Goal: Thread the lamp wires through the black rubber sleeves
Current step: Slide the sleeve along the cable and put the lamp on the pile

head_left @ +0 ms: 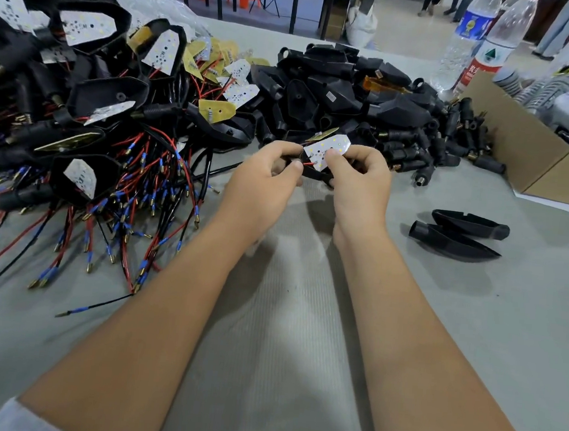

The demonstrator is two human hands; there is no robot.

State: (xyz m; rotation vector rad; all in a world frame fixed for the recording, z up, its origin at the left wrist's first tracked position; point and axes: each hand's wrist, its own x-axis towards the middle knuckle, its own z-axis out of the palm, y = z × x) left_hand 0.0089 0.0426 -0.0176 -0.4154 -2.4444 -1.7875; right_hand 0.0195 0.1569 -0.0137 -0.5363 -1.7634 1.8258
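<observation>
A grey cloth-covered table carries everything. To the left of the hands sprawls the biggest heap: finished lamp assemblies, black housings with white boards and a tangle of red and black wires ending in blue-collared terminals. Straight beyond the hands lies a smaller mound of empty black rubber sleeves and short black plugs. Far to the right of the hands stands an open cardboard box, with two clear water bottles behind it. Near the right forearm two black housings lie alone on the cloth, touching each other.

Both hands meet in the middle, above the table. The right hand pinches a small white LED board under its thumb, fingers curled behind. The left hand, fingers curled, grips a black housing just under that board; most of it is hidden by the fingers. A short red wire runs from the board toward the left thumb.
</observation>
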